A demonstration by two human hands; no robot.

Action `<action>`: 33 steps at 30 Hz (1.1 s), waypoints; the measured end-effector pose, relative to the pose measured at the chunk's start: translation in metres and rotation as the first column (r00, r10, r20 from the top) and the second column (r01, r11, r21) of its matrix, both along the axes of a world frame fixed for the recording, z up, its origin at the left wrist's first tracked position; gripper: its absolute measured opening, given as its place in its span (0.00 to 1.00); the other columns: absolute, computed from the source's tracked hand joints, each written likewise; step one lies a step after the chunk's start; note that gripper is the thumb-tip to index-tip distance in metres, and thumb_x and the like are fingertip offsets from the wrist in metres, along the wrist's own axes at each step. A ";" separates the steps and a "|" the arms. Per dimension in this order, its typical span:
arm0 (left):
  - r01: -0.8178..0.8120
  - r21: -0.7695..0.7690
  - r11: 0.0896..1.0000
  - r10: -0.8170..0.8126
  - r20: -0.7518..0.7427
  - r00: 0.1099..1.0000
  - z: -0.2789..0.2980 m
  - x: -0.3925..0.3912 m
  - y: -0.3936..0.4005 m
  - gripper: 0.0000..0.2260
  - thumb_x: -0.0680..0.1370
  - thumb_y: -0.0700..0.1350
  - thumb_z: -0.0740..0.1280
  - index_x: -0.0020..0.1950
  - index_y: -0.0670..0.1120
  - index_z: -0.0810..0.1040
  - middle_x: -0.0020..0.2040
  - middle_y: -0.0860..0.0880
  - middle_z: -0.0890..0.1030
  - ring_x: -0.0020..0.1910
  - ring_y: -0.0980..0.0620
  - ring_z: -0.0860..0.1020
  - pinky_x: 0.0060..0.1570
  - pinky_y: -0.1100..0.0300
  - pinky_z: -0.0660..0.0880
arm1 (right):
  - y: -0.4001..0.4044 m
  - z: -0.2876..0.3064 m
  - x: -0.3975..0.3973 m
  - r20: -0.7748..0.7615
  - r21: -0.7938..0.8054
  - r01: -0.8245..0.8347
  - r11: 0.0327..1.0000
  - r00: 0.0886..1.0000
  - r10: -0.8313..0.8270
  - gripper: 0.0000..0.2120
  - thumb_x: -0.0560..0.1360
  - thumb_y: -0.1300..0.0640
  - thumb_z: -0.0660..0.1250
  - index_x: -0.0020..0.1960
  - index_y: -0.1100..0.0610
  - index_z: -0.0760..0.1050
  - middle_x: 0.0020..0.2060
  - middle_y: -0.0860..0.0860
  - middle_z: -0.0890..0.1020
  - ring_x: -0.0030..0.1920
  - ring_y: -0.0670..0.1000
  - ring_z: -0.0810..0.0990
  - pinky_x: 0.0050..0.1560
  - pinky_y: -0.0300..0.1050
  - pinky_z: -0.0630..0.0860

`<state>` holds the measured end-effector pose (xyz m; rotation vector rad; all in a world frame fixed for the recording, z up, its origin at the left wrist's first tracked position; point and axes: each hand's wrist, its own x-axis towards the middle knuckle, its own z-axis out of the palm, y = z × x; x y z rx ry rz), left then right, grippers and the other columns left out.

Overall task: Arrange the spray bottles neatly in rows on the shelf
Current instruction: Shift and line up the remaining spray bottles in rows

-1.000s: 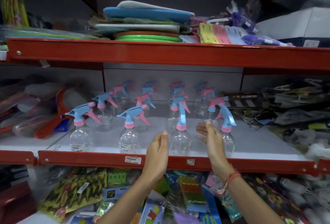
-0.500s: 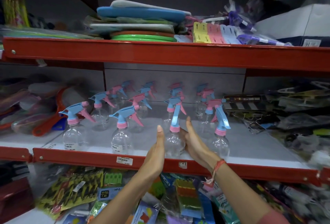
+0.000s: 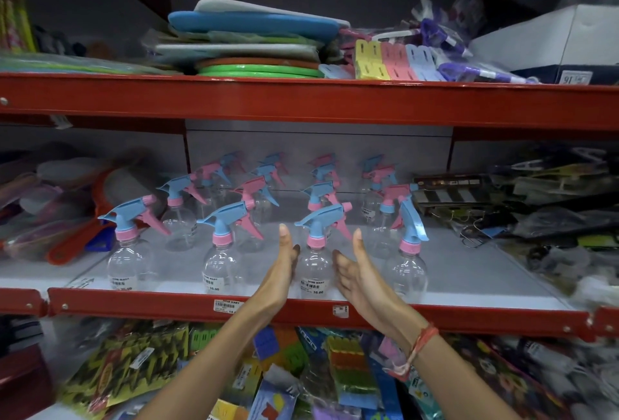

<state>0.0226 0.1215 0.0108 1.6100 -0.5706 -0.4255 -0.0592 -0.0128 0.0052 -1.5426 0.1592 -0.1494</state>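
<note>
Several clear spray bottles with blue and pink trigger heads stand in rows on the white shelf (image 3: pixel 475 272), behind its red front rail. In the front row, the left bottle (image 3: pixel 127 265) and the second bottle (image 3: pixel 221 269) point their nozzles left. The third bottle (image 3: pixel 313 274) also points left and stands between my hands. My left hand (image 3: pixel 279 275) and my right hand (image 3: pixel 360 277) flank it with fingers straight and palms facing inward, thumbs at its sides. The fourth bottle (image 3: pixel 407 269) has its nozzle turned toward me.
The upper red shelf beam (image 3: pixel 301 101) hangs close above the bottle heads and carries stacked mats and clothes pegs. Red-handled brushes (image 3: pixel 77 238) lie at the left, packaged goods (image 3: pixel 552 218) at the right, and colourful packets (image 3: pixel 284 369) fill the shelf below.
The bottle between my hands has turned so its nozzle points left instead of toward me. My hands closed in around it, then loosened to flat palms at its sides.
</note>
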 end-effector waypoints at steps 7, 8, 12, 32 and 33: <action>0.059 -0.021 0.998 -0.059 -0.002 0.998 -0.005 0.006 -0.001 0.53 0.60 0.77 0.39 0.76 0.44 0.51 0.78 0.46 0.55 0.76 0.50 0.55 0.74 0.51 0.50 | 0.003 0.000 -0.004 -0.006 0.061 0.032 0.998 0.999 -0.032 0.49 0.68 0.25 0.43 0.78 0.56 0.48 0.79 0.53 0.51 0.78 0.51 0.52 0.75 0.47 0.51; 0.067 -0.024 0.997 -0.067 -0.006 0.998 -0.006 0.007 0.000 0.53 0.60 0.77 0.39 0.76 0.44 0.51 0.78 0.46 0.55 0.76 0.50 0.55 0.74 0.51 0.50 | 0.003 0.000 -0.005 -0.006 0.063 0.035 0.997 0.999 -0.035 0.49 0.68 0.25 0.43 0.78 0.56 0.48 0.79 0.53 0.51 0.78 0.50 0.52 0.75 0.47 0.51; 0.073 -0.036 0.997 -0.073 -0.014 0.997 -0.008 0.008 0.000 0.53 0.60 0.77 0.39 0.76 0.44 0.51 0.77 0.45 0.55 0.76 0.50 0.55 0.74 0.50 0.50 | 0.005 0.003 -0.006 -0.006 0.071 0.049 0.996 0.999 -0.049 0.49 0.66 0.26 0.44 0.78 0.57 0.49 0.78 0.53 0.53 0.77 0.51 0.53 0.75 0.47 0.52; 0.052 -0.182 0.982 -0.035 0.097 0.995 -0.015 -0.092 -0.038 0.30 0.71 0.67 0.47 0.55 0.50 0.78 0.54 0.52 0.83 0.54 0.59 0.79 0.63 0.59 0.71 | -0.083 0.017 -0.102 0.193 0.085 0.320 0.943 0.924 -0.331 0.42 0.75 0.30 0.47 0.46 0.64 0.85 0.46 0.64 0.86 0.47 0.61 0.86 0.42 0.45 0.84; 0.051 -0.166 0.985 -0.041 0.060 0.997 -0.013 -0.096 -0.044 0.32 0.70 0.68 0.46 0.58 0.50 0.77 0.58 0.51 0.81 0.56 0.59 0.78 0.65 0.59 0.68 | -0.092 0.015 -0.102 0.214 0.111 0.438 0.892 0.866 -0.451 0.40 0.77 0.32 0.48 0.42 0.65 0.85 0.43 0.64 0.86 0.42 0.60 0.86 0.37 0.44 0.83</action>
